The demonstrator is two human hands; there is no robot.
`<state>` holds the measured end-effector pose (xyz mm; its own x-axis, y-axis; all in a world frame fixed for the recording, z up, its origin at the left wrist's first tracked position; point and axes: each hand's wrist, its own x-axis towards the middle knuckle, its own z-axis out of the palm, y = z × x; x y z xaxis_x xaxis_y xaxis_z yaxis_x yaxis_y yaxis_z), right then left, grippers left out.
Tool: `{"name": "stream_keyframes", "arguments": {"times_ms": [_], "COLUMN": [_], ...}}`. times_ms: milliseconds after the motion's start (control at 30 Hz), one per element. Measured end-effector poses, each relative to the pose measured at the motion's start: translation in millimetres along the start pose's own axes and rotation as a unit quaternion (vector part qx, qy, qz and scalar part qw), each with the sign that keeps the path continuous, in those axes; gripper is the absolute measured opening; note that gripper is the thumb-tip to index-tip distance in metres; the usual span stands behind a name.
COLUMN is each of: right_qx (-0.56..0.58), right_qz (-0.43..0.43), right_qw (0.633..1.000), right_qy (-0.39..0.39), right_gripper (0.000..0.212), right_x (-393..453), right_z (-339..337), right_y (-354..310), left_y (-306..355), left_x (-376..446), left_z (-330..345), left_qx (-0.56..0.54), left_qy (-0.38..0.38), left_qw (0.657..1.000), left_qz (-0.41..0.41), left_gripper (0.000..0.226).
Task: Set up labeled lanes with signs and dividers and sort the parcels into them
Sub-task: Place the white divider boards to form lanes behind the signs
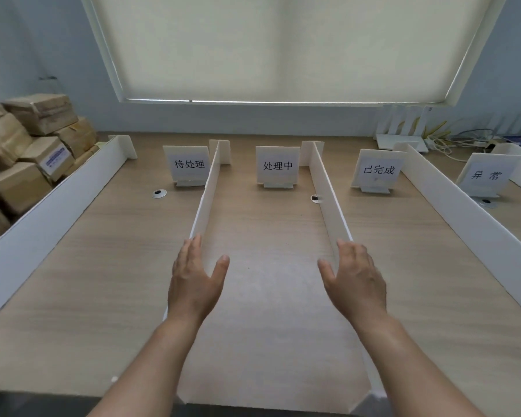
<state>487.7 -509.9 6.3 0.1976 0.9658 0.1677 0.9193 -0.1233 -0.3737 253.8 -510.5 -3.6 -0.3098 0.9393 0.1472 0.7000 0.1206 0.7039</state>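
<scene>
My left hand point(193, 281) sits lower centre of the frame, fingers straight and together, thumb spread, over the near stretch of the left-centre white foam-board divider point(206, 194); whether it touches the top edge I cannot tell. My right hand point(354, 281) mirrors it, fingers straight, thumb out, above the right-centre white foam-board divider point(328, 200). Neither hand holds anything.

Both dividers stand upright on the light wood-grain tabletop point(268, 266) and run toward the upper frame. Between them, at the far end, stands a white sign card reading 处理中 point(278, 166). Left of it, white sign card 待处理 point(189, 164); right, white sign card 已完成 point(378, 169); far right, white sign card 异常 point(485, 175).

An outer white board wall point(57, 206) bounds the left lane, another long white divider point(463, 212) crosses the right side.

Brown cardboard parcels point(27, 152) are stacked at the left edge, outside the lanes. A white roller blind point(268, 46) fills the top. Tangled cables point(451, 139) lie upper right.
</scene>
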Motion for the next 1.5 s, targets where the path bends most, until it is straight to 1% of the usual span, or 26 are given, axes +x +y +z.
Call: {"name": "stream_keyframes", "arguments": {"times_ms": [200,333,433,533,667,767,900,1067,1233,1367,1500], "right_qx": [0.056,0.064,0.065,0.061,0.079,0.082,0.081,0.080,0.090,0.116,0.130], "right_qz": [-0.052,-0.088,-0.115,-0.135,-0.162,-0.179,-0.172,-0.147,-0.129,-0.123,-0.116], "right_qw": [0.997,0.994,0.991,0.989,0.984,0.980,0.982,0.985,0.984,0.976,0.966], "right_qy": [-0.014,-0.019,-0.017,-0.005,0.006,-0.005,-0.023,-0.051,-0.085,-0.135,-0.192], "right_gripper": [0.053,0.052,0.051,0.049,0.046,0.048,0.048,0.044,0.042,0.042,0.041], "right_x": [-5.7,-19.7,-32.0,-44.4,-67.3,-82.4,-91.0,-78.6,-48.9,-20.1,-4.4], "right_z": [11.8,23.2,33.2,42.5,61.7,82.1,108.4,136.4,166.3,198.5,227.8], "right_y": [-36.8,-77.4,-112.9,-158.0,-237.2,-293.4,-346.5,-394.3,-427.3,-463.3,-504.1], "left_y": [-15.3,-39.7,-64.4,-95.9,-153.6,-198.5,-246.8,-282.7,-298.9,-317.0,-339.3], "left_x": [-14.6,-15.0,-12.8,-9.5,-1.6,8.9,25.7,57.9,104.0,144.0,176.2], "left_z": [-32.9,-63.4,-88.2,-121.2,-180.2,-225.5,-272.6,-298.2,-296.0,-294.2,-298.3], "left_qx": [0.026,0.033,0.014,-0.007,0.002,-0.004,-0.013,-0.023,-0.042,-0.097,-0.108], "left_qy": [0.039,0.058,0.068,0.069,0.075,0.076,0.085,0.056,0.013,-0.016,-0.036], "left_qw": [0.998,0.997,0.997,0.997,0.995,0.994,0.992,0.992,0.992,0.983,0.975], "left_qz": [-0.037,-0.042,-0.039,-0.046,-0.064,-0.076,-0.093,-0.110,-0.118,-0.157,-0.192], "left_gripper": [0.066,0.062,0.065,0.069,0.070,0.069,0.066,0.059,0.051,0.047,0.045]}}
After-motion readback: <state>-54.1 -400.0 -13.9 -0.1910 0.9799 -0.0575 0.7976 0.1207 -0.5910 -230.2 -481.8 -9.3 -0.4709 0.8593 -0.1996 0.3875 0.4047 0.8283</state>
